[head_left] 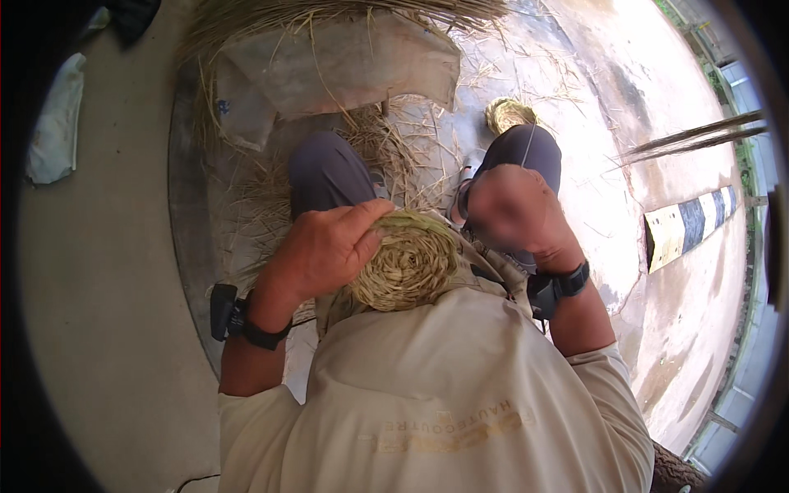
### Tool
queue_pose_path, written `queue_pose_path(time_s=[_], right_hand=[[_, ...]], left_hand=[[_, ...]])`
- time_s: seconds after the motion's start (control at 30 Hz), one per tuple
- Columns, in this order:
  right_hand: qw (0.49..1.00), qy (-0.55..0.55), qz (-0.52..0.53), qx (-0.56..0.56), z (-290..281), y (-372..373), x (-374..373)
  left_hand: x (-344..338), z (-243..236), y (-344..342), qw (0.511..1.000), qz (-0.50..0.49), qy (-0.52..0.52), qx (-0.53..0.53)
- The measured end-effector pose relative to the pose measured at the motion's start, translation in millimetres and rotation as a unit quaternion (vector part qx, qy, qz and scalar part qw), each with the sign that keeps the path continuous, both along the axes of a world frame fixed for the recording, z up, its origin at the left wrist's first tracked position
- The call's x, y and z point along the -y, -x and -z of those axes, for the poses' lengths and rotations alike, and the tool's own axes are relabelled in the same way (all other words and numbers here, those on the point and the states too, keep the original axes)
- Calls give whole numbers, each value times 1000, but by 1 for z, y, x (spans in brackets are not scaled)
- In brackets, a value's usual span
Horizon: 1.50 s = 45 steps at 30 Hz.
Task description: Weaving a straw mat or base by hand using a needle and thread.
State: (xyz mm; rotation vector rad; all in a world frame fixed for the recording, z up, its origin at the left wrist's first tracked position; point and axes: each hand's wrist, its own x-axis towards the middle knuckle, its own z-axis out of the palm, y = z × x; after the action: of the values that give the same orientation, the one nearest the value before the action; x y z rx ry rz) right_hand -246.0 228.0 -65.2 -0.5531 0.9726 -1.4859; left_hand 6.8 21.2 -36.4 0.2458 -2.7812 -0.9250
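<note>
A round, coiled piece of woven straw rests in my lap against my shirt, its spiral centre facing up. My left hand grips its upper left edge, thumb and fingers closed on the greener rim. To the right of the coil and apart from it, my right hand is raised over my right knee. It looks closed, but blur covers its fingers, so what they hold cannot be made out. A thin strand rises from the top of that hand.
Ahead of my knees, a pale sheet lies under a bundle of long straw. Loose straw litters the ground. Another woven straw piece sits beyond my right knee. A striped block stands at right, a white bag far left.
</note>
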Motion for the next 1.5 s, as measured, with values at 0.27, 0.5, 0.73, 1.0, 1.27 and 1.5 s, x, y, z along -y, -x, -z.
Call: queue_pose_path(time_s=[0.27, 0.5, 0.73, 1.0, 1.27, 1.5], right_hand=[[965, 37, 87, 246, -15, -34, 50], [955, -11, 97, 280, 27, 15, 59], [976, -19, 88, 201, 15, -17, 18], [973, -4, 133, 188, 32, -9, 33], [974, 180, 66, -120, -22, -58, 128], [810, 370, -331, -312, -40, -125, 86]], left_hand=[[0, 1, 0, 1000, 11, 18, -6], [1, -6, -4, 996, 33, 72, 29], [1, 5, -33, 996, -34, 27, 74], [-18, 27, -41, 990, -102, -96, 21], [-16, 27, -30, 997, -58, 5, -42], [-10, 20, -40, 987, -100, -128, 11]])
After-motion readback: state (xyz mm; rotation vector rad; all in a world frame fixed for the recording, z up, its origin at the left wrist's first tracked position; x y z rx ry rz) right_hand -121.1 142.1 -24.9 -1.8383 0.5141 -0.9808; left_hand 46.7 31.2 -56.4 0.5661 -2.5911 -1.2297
